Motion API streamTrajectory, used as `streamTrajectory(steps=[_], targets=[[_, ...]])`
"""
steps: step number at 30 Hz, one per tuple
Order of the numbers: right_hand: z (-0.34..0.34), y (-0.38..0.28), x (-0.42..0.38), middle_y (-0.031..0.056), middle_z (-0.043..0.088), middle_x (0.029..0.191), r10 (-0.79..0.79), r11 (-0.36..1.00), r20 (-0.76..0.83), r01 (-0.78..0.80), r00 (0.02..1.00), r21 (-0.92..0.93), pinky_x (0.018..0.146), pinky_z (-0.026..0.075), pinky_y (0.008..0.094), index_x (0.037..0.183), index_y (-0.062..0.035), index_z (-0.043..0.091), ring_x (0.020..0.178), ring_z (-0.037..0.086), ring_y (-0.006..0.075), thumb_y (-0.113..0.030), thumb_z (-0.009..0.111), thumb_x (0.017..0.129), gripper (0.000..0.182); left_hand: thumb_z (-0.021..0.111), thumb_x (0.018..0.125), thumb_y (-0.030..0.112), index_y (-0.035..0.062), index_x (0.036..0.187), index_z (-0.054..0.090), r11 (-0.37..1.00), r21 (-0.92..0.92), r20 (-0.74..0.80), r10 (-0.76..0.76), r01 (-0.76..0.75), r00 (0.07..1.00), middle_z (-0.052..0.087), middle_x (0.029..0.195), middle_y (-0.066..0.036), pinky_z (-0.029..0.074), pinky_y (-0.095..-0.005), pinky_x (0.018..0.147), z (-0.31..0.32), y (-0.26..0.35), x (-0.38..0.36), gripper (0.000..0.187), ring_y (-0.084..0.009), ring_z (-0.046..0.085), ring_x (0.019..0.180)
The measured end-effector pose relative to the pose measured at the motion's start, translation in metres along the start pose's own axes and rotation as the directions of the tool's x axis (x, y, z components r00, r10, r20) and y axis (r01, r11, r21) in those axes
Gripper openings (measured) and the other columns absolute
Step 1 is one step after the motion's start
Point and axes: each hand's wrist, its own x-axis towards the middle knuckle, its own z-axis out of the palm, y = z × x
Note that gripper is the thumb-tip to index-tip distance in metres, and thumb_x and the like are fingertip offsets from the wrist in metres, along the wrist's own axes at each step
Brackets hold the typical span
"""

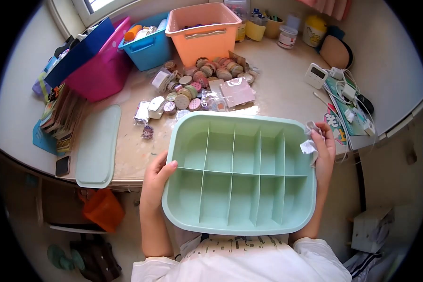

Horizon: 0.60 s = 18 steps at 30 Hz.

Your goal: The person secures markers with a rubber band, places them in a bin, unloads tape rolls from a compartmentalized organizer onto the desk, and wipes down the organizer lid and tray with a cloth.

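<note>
A pale green divided storage box (239, 230) is held up at the table's front edge, tilted so that its bare compartments face me. My left hand (156, 181) grips its left wall, thumb over the rim. At the right wall, my right hand (325, 148) has its fingers closed on a crumpled white tissue (309, 147) and steadies the box there. Further left on the table lies a flat pale green lid (97, 146). Behind the box is a pile of washi tape rolls (182, 101), with small wrapped packets and a pink card packet (238, 91) among them.
Along the back stand an orange bin (202, 42), a blue basket (147, 50) and a magenta bin (101, 75). A phone (63, 166) lies at the left edge. White cables and a white display device (316, 76) sit at right. An orange container (103, 210) is below the table.
</note>
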Motion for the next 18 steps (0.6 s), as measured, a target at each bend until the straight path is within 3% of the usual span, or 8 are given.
streamTrajectory(steps=[2,3,6,7,11,13,15,18], targets=[[0.007,0.005,0.015,0.0035,0.064,0.110,-0.002,0.999,0.074,0.006,0.997,-0.054,0.087,0.049,0.0235,0.120,-0.0028,0.064,0.099,0.061,0.0097,-0.006,0.065,0.098,0.022,0.063,0.095,0.011,-0.0041,0.141,0.055,0.871,0.465,-0.053,0.209,-0.161,0.977,0.066,0.126,-0.013,0.045,-0.0334,0.107,-0.019,-0.009,0.005,0.049,-0.0224,0.056,0.129],[0.009,0.008,0.024,0.0035,0.064,0.110,0.005,0.999,0.084,-0.001,0.996,-0.048,0.087,0.049,0.0235,0.120,-0.0028,0.064,0.099,0.061,0.0097,-0.006,0.065,0.098,0.022,0.063,0.095,0.011,-0.0041,0.141,0.055,0.869,0.469,-0.066,0.211,-0.157,0.975,0.066,0.126,-0.013,0.045,-0.0334,0.107,-0.016,-0.006,0.004,0.049,-0.0224,0.056,0.129],[0.018,0.013,0.043,0.0030,0.066,0.108,-0.092,0.969,0.139,0.121,0.986,-0.217,0.090,0.050,0.0238,0.115,-0.0010,0.066,0.101,0.062,0.0106,-0.002,0.068,0.097,0.018,0.068,0.087,0.002,-0.0010,0.157,0.039,0.919,0.144,-0.014,0.374,-0.368,0.927,0.047,0.156,-0.019,0.038,-0.0387,0.117,0.004,-0.004,0.013,0.075,-0.0276,0.044,0.146],[0.019,0.014,0.047,0.0030,0.066,0.108,-0.092,0.971,0.155,0.123,0.984,-0.207,0.090,0.050,0.0238,0.115,-0.0010,0.066,0.101,0.062,0.0106,-0.002,0.068,0.097,0.018,0.069,0.084,0.001,0.0001,0.161,0.030,0.952,0.065,-0.049,0.301,-0.298,0.952,0.035,0.163,-0.021,0.037,-0.0395,0.119,0.012,0.005,0.011,0.086,-0.0290,0.043,0.147],[0.027,-0.006,0.058,0.0016,0.066,0.107,-0.305,0.926,0.116,0.323,0.945,-0.197,0.091,0.050,0.0249,0.112,-0.0029,0.067,0.100,0.062,0.0104,0.002,0.072,0.095,0.019,0.065,0.083,-0.001,-0.0019,0.158,0.033,0.902,-0.006,0.049,0.431,-0.431,0.901,0.044,0.158,-0.022,0.038,-0.0400,0.119,0.003,0.002,0.050,0.082,-0.0288,0.046,0.144],[0.037,-0.029,0.064,0.0011,0.066,0.106,-0.342,0.928,0.240,0.367,0.909,-0.068,0.091,0.050,0.0247,0.112,-0.0033,0.067,0.100,0.062,0.0103,0.002,0.072,0.095,0.019,0.061,0.084,-0.002,-0.0032,0.156,0.038,0.895,-0.054,0.042,0.446,-0.444,0.894,0.052,0.152,-0.020,0.043,-0.0370,0.115,0.006,0.002,0.066,0.076,-0.0252,0.052,0.138],[0.069,-0.051,0.058,0.0012,0.066,0.106,-0.317,0.927,0.421,0.371,0.850,-0.049,0.092,0.050,0.0252,0.110,-0.0032,0.067,0.101,0.063,0.0110,0.002,0.071,0.095,0.017,0.057,0.085,0.001,-0.0046,0.153,0.043,0.956,-0.164,0.112,0.263,-0.243,0.958,0.059,0.144,-0.017,0.047,-0.0319,0.109,0.014,0.002,0.075,0.069,-0.0211,0.059,0.128],[0.130,-0.048,0.058,0.0037,0.069,0.106,-0.235,0.904,0.714,0.418,0.660,-0.088,0.092,0.054,0.0268,0.106,-0.0023,0.068,0.103,0.065,0.0110,0.009,0.067,0.092,0.017,0.052,0.086,0.005,-0.0059,0.143,0.052,0.926,-0.315,0.120,0.258,-0.209,0.959,0.067,0.125,-0.013,0.054,-0.0264,0.091,0.014,-0.014,0.085,0.058,-0.0168,0.067,0.105]])
